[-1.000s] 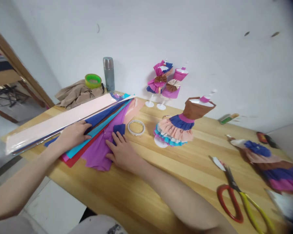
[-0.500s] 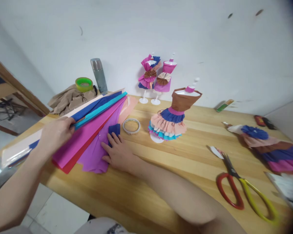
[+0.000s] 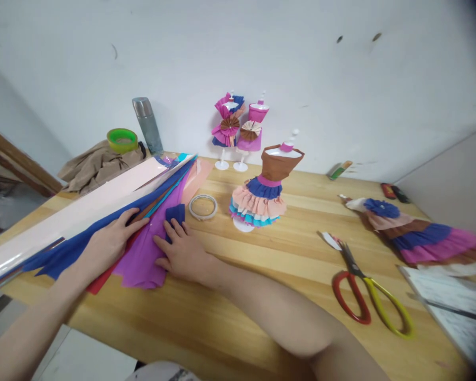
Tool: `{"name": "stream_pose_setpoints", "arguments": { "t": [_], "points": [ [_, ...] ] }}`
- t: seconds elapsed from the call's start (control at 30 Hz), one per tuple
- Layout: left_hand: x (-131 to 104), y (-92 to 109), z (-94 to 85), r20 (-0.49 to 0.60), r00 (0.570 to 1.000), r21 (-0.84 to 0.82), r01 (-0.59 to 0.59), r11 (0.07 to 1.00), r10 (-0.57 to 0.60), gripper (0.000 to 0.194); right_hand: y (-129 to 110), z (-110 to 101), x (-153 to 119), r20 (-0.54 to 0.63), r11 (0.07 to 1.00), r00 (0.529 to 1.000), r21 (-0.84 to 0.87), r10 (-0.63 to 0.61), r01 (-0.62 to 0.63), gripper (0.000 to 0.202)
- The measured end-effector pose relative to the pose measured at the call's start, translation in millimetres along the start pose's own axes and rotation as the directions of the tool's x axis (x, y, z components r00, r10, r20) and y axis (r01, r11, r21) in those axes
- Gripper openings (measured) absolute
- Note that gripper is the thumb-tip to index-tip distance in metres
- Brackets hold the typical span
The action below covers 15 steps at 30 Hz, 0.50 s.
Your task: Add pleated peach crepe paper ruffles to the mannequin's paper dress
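Note:
Coloured crepe sheets lie fanned across the left of the table. My left hand (image 3: pixel 111 239) rests on the blue sheet (image 3: pixel 73 244), fingers apart, its fingertips near the brown and turquoise edges. Under it a red sheet (image 3: pixel 99 281) sticks out. My right hand (image 3: pixel 182 251) lies spread over the purple sheet (image 3: pixel 143 262) and a small dark blue folded piece (image 3: pixel 175 214). A roll of tape (image 3: pixel 203 207) is just beyond my right fingers. Pale pink sheets (image 3: pixel 83 198) in clear wrapping lie beyond my left hand.
A small mannequin in a brown top and ruffled skirt (image 3: pixel 262 196) stands mid-table, two others (image 3: pixel 230 127) behind. Scissors (image 3: pixel 355 272), a layered dress (image 3: pixel 420 233) and papers (image 3: pixel 452 301) are right. A flask (image 3: pixel 148 127) and green tape (image 3: pixel 122 140) stand back left.
My left hand has moved onto the blue sheet. The blue and turquoise sheets have shifted, and the magenta one is now largely covered. My right hand stays on the purple sheet; the view has turned slightly right.

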<state>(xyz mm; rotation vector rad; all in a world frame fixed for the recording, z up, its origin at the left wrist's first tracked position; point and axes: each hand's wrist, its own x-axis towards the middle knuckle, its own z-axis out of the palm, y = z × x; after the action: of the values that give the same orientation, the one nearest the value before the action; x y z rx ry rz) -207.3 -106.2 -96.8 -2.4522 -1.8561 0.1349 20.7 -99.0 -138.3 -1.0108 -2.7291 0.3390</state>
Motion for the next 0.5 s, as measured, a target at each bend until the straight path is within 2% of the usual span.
{"name": "stream_pose_setpoints", "arguments": {
  "t": [0.23,0.33,0.5],
  "points": [
    [-3,16,-3.2,-0.020,0.997,0.198,0.083,0.977,-0.080,0.041,1,-1,0,-0.016,1.000,1.000,-0.015,-0.002,0.002,0.061],
    [-1,16,-0.4,-0.027,0.994,0.182,0.105,0.978,-0.101,0.038,1,-2,0,-0.010,1.000,1.000,-0.014,-0.003,0.003,0.061],
    [5,11,1.0,-0.016,0.997,0.160,0.073,0.984,-0.071,0.042,0,-4,0,0.008,1.000,1.000,-0.018,0.000,0.000,0.060]
  ]
}}
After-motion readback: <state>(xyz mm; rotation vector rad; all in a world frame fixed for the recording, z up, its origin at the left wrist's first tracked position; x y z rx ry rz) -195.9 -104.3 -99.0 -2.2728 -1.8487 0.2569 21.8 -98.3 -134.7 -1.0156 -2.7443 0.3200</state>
